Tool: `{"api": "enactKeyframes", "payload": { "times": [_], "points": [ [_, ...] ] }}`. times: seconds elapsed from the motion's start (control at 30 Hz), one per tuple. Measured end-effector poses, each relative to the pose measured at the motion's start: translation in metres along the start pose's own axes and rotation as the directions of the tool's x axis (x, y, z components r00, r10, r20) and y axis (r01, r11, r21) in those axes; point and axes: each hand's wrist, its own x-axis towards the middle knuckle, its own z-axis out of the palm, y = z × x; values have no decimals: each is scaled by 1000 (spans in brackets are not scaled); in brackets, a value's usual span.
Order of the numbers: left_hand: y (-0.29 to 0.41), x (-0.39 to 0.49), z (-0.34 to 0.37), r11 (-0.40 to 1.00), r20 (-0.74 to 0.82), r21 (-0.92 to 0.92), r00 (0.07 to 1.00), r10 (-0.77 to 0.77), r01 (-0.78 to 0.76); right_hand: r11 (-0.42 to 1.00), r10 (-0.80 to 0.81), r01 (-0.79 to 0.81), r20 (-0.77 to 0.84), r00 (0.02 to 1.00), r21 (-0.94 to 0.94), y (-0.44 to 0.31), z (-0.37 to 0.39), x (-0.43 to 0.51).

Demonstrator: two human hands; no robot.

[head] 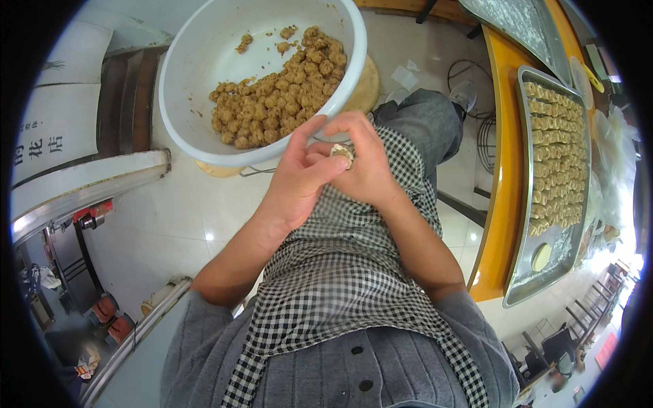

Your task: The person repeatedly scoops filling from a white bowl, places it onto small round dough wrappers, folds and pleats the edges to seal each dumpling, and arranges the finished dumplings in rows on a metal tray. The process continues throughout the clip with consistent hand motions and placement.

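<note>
Both my hands meet in front of the checked apron, just below the rim of a large white basin (pixel 359 56). My left hand (pixel 306 171) presses its thumb on a small piece of pale, flour-dusted dough (pixel 343 153). My right hand (pixel 365 163) curls its fingers around the same piece from the other side. Brown balls of filling (pixel 280 102) lie heaped in the basin. On my right, a metal tray (pixel 546 275) holds rows of small folded dough pieces (pixel 558 158) and one flat, round piece of dough (pixel 541 257).
The tray rests on an orange-yellow wooden table (pixel 484 255) beside a second floured metal tray (pixel 515 25). Plastic bags (pixel 614 168) lie past it. The basin stands above a round wooden top (pixel 370 84). A white ledge (pixel 92 178) is at left, and stools stand further off at lower right.
</note>
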Motion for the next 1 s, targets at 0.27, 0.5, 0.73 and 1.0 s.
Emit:
{"api": "enactKeyframes", "payload": {
  "times": [0.27, 0.5, 0.73, 1.0],
  "points": [
    [-13, -1, 14, 973, -49, -231, 998, -30, 18, 999, -25, 25, 9, 1000, -41, 8, 7, -4],
    [-20, -1, 15, 948, -68, -319, 997, -22, -1, 994, 5, -5, 0, 1000, -111, 12, 16, -1],
    [-5, 13, -6, 987, 117, -123, 989, -91, 105, 983, 147, -176, 342, 928, 56, -2, -14, 18],
    [-23, 19, 1, 907, 92, -400, 990, -103, 131, 984, 144, -134, 82, 986, -119, 1, 6, 12]
  ]
}}
